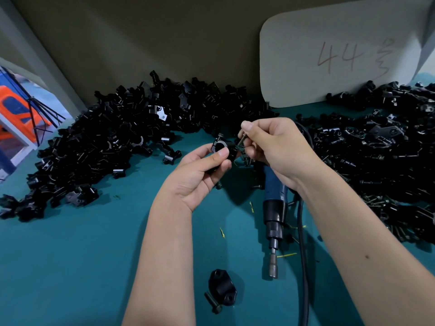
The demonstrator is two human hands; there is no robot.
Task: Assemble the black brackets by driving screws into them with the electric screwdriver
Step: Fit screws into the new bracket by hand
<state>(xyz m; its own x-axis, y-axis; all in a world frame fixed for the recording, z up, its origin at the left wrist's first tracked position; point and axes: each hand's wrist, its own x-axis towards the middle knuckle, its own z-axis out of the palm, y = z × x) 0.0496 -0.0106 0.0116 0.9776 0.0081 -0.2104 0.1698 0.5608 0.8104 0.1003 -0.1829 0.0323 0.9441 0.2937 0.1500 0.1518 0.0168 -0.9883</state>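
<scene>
Head view showed the left hand (200,170) gripping a black bracket (223,147) between thumb and curled fingers, raised above the teal table (70,267). The right hand (270,147) pinched a screw (241,140) between thumb and forefinger, its tip just beside the bracket's right edge; whether the two touched could not be told. The electric screwdriver (274,208) lay flat on the table below the right hand, bit pointing toward the viewer, with its black cable (303,267) running along its right side. Left of the screwdriver's bit lay a second bracket piece (222,287) with a loose bolt (213,303) touching its lower left. Far left of the screwdriver sprawled a heap of black parts (106,142); another heap (376,156) lay to its right. Behind it, a white card (341,57) marked "44" leaned on the wall.
</scene>
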